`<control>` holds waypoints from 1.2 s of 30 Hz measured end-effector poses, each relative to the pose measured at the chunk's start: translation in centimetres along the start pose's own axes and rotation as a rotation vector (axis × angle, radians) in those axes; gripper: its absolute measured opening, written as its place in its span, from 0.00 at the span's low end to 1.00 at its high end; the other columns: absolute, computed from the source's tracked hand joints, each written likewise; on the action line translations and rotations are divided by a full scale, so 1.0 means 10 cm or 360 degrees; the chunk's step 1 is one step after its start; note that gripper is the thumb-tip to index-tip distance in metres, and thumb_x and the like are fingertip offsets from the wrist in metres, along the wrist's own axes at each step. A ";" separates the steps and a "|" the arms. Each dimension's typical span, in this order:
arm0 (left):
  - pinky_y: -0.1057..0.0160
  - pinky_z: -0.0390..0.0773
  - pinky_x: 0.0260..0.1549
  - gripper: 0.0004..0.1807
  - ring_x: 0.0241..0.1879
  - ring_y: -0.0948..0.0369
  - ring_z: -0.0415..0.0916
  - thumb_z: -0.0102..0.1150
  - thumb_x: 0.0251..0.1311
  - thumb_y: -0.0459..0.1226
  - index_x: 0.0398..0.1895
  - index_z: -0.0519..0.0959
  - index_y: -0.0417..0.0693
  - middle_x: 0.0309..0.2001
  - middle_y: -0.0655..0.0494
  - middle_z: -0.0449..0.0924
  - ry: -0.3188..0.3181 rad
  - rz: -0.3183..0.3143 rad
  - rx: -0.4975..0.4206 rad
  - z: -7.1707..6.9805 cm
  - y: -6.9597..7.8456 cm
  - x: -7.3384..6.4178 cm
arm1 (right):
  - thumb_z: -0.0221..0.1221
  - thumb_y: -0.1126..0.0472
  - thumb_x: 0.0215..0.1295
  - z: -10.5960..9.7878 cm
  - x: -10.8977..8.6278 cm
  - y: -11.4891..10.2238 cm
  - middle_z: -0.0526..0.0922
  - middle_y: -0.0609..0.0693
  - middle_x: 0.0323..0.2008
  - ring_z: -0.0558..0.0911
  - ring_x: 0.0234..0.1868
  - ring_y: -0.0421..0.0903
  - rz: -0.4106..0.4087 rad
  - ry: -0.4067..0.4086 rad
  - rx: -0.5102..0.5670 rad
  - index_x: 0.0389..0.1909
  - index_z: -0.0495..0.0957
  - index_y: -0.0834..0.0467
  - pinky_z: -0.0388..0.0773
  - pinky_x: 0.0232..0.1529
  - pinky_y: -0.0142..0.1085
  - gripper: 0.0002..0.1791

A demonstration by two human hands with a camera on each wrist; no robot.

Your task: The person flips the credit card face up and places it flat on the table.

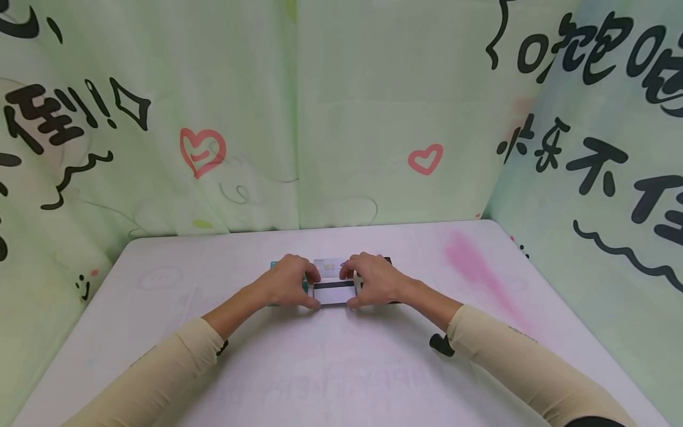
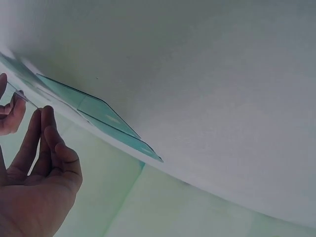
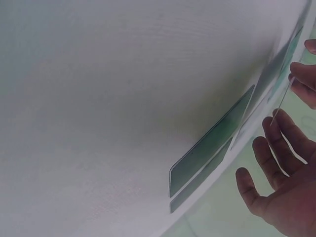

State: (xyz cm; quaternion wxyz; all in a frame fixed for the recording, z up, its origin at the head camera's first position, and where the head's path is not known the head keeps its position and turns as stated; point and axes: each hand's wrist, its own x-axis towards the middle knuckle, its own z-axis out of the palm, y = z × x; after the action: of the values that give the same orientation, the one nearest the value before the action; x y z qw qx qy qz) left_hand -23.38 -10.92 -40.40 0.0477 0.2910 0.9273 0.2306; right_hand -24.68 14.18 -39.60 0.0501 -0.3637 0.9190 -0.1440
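Observation:
A white card with a black stripe [image 1: 334, 294] is held between both hands, near the middle of the table. My left hand [image 1: 290, 281] grips its left end, thumb on the near side and fingers on the far side. At the other end, my right hand [image 1: 376, 279] pinches it the same way. In the left wrist view, the card [image 2: 29, 101] shows as a thin edge at the fingertips. A pale card [image 1: 328, 267] lies just beyond it. Teal cards [image 2: 79, 96] lie beside the left hand, and dark green cards [image 3: 215, 143] lie beside the right, partly covered by the hands.
The white table [image 1: 341, 367] carries a pink smear on its right side. Behind it hangs a pale green curtain [image 1: 341, 118] with drawn hearts and black lettering, which continues along both sides. Beige sleeves cover the forearms.

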 end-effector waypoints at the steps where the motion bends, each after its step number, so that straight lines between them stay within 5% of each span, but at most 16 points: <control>1: 0.59 0.76 0.49 0.23 0.41 0.61 0.78 0.82 0.45 0.48 0.43 0.89 0.48 0.36 0.61 0.87 0.0005 0.0005 0.0004 0.00 0.00 0.00 | 0.76 0.50 0.48 0.00 0.00 0.00 0.84 0.42 0.42 0.76 0.45 0.42 -0.0009 0.0004 0.0000 0.47 0.83 0.51 0.72 0.48 0.44 0.24; 21: 0.63 0.75 0.40 0.21 0.37 0.61 0.78 0.83 0.43 0.47 0.39 0.89 0.48 0.33 0.61 0.87 0.0112 0.0106 -0.0015 0.04 0.06 0.03 | 0.75 0.50 0.48 0.01 0.05 -0.07 0.84 0.43 0.42 0.79 0.47 0.45 -0.0071 0.0038 0.0019 0.49 0.84 0.51 0.72 0.48 0.44 0.25; 36: 0.62 0.77 0.42 0.22 0.39 0.59 0.81 0.83 0.45 0.46 0.42 0.89 0.47 0.35 0.59 0.88 0.0117 0.0050 -0.0095 0.05 0.11 0.03 | 0.75 0.50 0.48 0.01 0.04 -0.09 0.84 0.43 0.41 0.78 0.46 0.46 -0.0076 0.0063 0.0022 0.49 0.84 0.50 0.72 0.47 0.44 0.25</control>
State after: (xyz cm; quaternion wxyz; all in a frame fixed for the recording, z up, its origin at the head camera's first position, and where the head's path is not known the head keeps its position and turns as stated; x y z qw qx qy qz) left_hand -22.97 -9.74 -40.31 0.0186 0.2953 0.9165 0.2693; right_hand -24.40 13.23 -39.42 0.0308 -0.3822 0.9098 -0.1587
